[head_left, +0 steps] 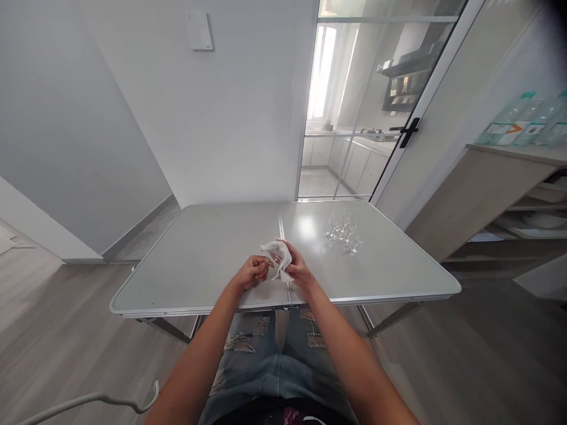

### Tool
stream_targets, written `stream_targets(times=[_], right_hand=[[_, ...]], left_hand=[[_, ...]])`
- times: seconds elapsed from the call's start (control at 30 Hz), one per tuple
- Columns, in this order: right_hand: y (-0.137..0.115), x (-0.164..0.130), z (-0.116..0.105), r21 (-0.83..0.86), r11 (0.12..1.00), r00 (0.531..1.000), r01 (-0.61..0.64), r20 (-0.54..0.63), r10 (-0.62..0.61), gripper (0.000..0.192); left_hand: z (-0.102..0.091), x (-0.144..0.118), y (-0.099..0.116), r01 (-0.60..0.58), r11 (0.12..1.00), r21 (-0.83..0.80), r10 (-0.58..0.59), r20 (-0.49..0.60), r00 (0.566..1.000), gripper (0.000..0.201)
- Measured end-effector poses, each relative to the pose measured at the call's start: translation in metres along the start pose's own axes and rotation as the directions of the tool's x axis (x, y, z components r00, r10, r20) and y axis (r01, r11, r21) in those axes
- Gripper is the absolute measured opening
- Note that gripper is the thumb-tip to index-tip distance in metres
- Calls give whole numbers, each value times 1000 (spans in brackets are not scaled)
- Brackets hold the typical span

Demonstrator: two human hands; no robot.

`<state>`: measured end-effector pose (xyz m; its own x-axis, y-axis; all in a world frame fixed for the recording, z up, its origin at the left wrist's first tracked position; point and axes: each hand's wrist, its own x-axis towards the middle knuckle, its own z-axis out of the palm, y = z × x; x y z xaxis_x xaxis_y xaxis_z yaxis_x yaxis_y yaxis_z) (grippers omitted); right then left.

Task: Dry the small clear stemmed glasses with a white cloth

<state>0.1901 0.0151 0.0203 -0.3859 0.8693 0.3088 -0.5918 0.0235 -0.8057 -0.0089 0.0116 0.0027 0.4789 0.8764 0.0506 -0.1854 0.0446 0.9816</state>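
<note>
Above the table's near edge, my right hand (299, 268) is closed around a crumpled white cloth (282, 254), thumb at the front. Beside it on the left, my left hand (252, 271) is closed in a pinch. A small clear, shiny object (273, 260) shows between this hand and the cloth; its kind is too hard to make out. To the right on the table lies a cluster of clear, glossy small pieces (343, 232), with rounded ends that catch the light.
The grey folding table (212, 248) has a metal rim and a seam down its middle. Behind it are a white wall with a switch (200, 30) and a glass door with a black handle (408, 132). Plastic bottles (514, 121) stand on a wooden shelf unit (478, 183) at right.
</note>
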Motion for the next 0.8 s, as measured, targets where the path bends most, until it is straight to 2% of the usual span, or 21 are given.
stream_targets(times=[0.07,0.13,0.17,0.23,0.3,0.33,0.4,0.47,0.53,0.6,0.7,0.8], right_hand=[[5,3,-2,-30,999,999,17,-37,-18,86],[11,8,-5,-55,998,992,40,-115,-46,74],[15,11,-7,-72,996,985,46,-165,-57,67],[21,17,-11,-101,994,963,42,-260,-67,53],[25,19,-13,-96,995,947,21,-316,-51,45],[26,20,-13,-79,997,946,9,-324,-34,43],[26,20,-13,-38,999,947,-10,-321,-3,40],[26,19,-12,-17,1000,948,-22,-318,16,38],[26,18,-12,-29,999,945,-35,-326,24,36],[25,18,-12,-71,996,942,-48,-334,22,38],[24,16,-13,-135,990,947,-30,-321,-15,45],[22,14,-13,-167,986,960,14,-273,-60,58]], left_hand=[[-3,1,-2,-12,999,39,14,-45,999,57],[-2,4,-6,-79,980,185,115,-195,974,55],[-1,6,-8,-114,946,304,202,-277,939,51],[2,8,-13,-130,808,575,400,-373,837,40],[5,9,-17,-82,625,776,555,-368,746,29],[7,9,-18,-53,545,837,600,-345,722,26],[11,8,-20,-5,436,900,643,-307,702,24],[13,7,-21,20,397,918,644,-294,707,24],[14,7,-20,14,441,897,619,-315,720,24],[13,9,-17,-33,573,819,549,-353,758,28],[9,10,-10,-91,825,557,339,-359,870,41],[4,9,-3,-66,965,255,136,-265,955,49]])
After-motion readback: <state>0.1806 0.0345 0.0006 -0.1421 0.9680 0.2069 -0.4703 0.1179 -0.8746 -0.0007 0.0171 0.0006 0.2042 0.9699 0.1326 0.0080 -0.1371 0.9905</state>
